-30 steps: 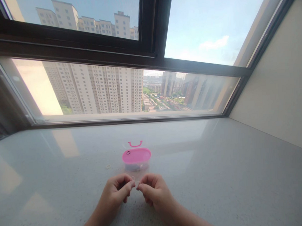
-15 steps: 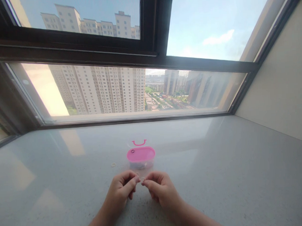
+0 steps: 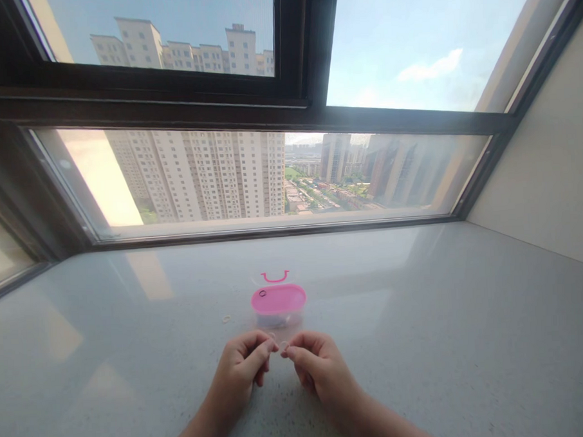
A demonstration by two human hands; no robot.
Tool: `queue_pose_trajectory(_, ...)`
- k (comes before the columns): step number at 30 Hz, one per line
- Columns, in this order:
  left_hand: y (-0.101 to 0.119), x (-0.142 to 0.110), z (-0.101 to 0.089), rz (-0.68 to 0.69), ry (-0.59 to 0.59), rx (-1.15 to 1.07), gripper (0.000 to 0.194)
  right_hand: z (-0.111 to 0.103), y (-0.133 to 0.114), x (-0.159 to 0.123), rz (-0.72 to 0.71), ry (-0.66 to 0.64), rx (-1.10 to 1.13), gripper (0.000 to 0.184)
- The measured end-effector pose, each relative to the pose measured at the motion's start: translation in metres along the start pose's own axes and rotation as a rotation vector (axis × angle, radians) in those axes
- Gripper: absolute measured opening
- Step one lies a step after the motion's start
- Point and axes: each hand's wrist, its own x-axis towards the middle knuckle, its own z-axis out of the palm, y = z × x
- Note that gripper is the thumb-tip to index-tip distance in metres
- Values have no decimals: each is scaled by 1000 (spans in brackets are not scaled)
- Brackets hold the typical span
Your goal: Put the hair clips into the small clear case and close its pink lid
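Observation:
Side by side in front of the box, my left hand (image 3: 244, 365) and my right hand (image 3: 320, 365) are each closed in a thumb-and-finger pinch, their fingertips a small gap apart. A thin pale loop (image 3: 273, 336) shows at my left fingertips, and another thin pale loop (image 3: 284, 344) at my right. Both are too small to tell whether they join. Just beyond stands a clear plastic box (image 3: 279, 319) with a pink lid (image 3: 283, 300). On the lid lies a small dark ring (image 3: 262, 293).
A pink curved handle (image 3: 275, 280) lies behind the box. Left of the box, a pale ring (image 3: 226, 318) rests on the speckled light sill (image 3: 422, 341). A dark-framed window (image 3: 292, 231) borders the sill at the back, and a wall (image 3: 550, 168) at the right.
The whole view has shifted slightly, so everything sits a little further right. Both hands keep their pinch, with the fingertips almost unchanged relative to the box.

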Motion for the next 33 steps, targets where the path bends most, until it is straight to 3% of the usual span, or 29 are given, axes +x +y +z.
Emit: queue_pose_trajectory(33, 0, 1, 0, 24, -26, 21, 26, 2, -1, 1, 4, 9, -1, 24)
